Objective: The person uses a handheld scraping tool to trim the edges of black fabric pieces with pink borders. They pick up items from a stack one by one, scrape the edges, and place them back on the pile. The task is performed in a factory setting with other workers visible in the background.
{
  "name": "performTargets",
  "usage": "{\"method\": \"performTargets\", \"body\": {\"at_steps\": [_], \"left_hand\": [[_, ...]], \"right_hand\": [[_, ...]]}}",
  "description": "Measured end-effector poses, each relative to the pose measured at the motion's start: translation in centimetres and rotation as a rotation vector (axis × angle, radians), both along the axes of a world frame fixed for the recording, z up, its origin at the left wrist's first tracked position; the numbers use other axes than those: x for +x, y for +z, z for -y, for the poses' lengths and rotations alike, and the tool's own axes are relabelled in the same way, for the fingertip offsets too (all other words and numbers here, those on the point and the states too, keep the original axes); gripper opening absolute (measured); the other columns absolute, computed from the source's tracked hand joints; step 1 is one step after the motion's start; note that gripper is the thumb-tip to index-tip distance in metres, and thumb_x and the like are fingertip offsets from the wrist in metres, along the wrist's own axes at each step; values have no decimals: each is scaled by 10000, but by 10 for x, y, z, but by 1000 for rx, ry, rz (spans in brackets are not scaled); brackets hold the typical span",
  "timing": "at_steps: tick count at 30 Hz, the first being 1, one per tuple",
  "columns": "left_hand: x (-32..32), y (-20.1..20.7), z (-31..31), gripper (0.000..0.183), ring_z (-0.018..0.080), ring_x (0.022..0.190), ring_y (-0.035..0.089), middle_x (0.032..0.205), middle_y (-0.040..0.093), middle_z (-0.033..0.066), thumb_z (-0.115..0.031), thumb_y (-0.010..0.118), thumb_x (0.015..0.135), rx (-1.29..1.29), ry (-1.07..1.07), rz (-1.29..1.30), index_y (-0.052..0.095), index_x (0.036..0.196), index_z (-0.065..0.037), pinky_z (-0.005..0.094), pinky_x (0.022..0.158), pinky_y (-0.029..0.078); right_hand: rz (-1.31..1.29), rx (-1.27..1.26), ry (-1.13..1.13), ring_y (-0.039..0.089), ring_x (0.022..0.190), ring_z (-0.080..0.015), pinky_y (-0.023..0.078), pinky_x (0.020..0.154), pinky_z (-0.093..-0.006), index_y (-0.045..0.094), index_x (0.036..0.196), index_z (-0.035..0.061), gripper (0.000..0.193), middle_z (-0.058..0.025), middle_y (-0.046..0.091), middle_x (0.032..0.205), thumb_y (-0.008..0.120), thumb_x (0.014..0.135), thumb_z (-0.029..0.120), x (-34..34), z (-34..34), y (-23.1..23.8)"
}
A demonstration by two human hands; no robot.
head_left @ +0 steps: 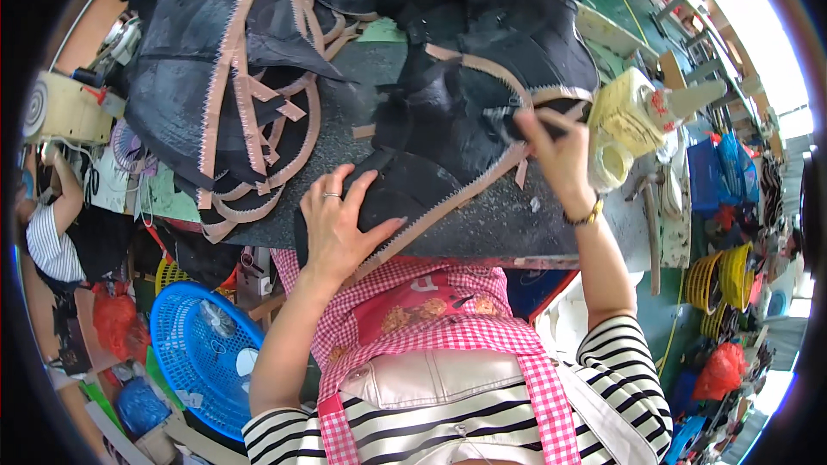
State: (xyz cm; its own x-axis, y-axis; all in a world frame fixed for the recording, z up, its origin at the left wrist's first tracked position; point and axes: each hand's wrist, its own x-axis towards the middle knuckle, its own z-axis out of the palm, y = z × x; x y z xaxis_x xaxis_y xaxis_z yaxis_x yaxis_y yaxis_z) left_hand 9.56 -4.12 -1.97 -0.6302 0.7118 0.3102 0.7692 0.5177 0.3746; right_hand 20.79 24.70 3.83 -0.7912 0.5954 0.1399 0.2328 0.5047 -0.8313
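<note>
A black sheet-like piece [413, 188] with a tan zigzag-edged strip [448, 204] along its border lies before me on the dark worktable [534, 232]. My left hand [338, 228] rests on its left part, fingers spread and holding nothing. On the right, my right hand [562, 159] is closed around a brush [500, 112], its bristle end over the black surface, which looks wet and shiny there. Fingers partly hide the brush's handle. A short tan strip end [521, 174] sticks out below that hand.
Black pieces with tan edging [185, 77] are heaped at left, with more dark material behind. To the right stand a glue-stained yellowish container [629, 112] and a hammer [650, 207]. A blue basket [202, 353] sits below the table at left. A co-worker's arm [65, 176] shows at far left.
</note>
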Motion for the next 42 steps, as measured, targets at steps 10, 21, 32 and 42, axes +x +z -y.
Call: {"method": "performTargets", "body": {"at_steps": [10, 21, 32, 42], "left_hand": [[-3, -5, 0, 669, 335, 1215, 436, 1306, 484, 112, -386, 854, 661, 55, 10, 72, 625, 1230, -118, 486, 1044, 309], [-9, 8, 39, 581, 345, 1224, 486, 1324, 521, 126, -249, 853, 689, 203, 75, -23, 625, 1198, -85, 463, 1018, 391], [-18, -7, 40, 571, 317, 1109, 537, 1147, 530, 126, -38, 832, 639, 326, 134, 252, 634, 1174, -69, 390, 964, 431], [-9, 2, 48, 625, 365, 1122, 538, 1176, 541, 169, -118, 835, 697, 254, 266, 206, 562, 1253, -37, 424, 953, 439]], "right_hand": [[-151, 170, 468, 639, 644, -127, 495, 575, -293, 734, 865, 25, 141, -56, 680, 719, 759, 847, 162, -13, 37, -24], [-25, 149, 776, 644, 638, -237, 505, 616, -302, 707, 796, -3, 93, -119, 664, 732, 698, 755, 80, -23, 56, 4], [408, 42, -211, 530, 474, -69, 405, 435, -209, 691, 849, 7, 245, 1, 612, 648, 716, 885, 248, 116, -90, 78], [319, 407, -459, 572, 467, -111, 436, 475, -305, 743, 899, -1, 397, -90, 614, 553, 678, 903, 391, 136, -69, 43]]}}
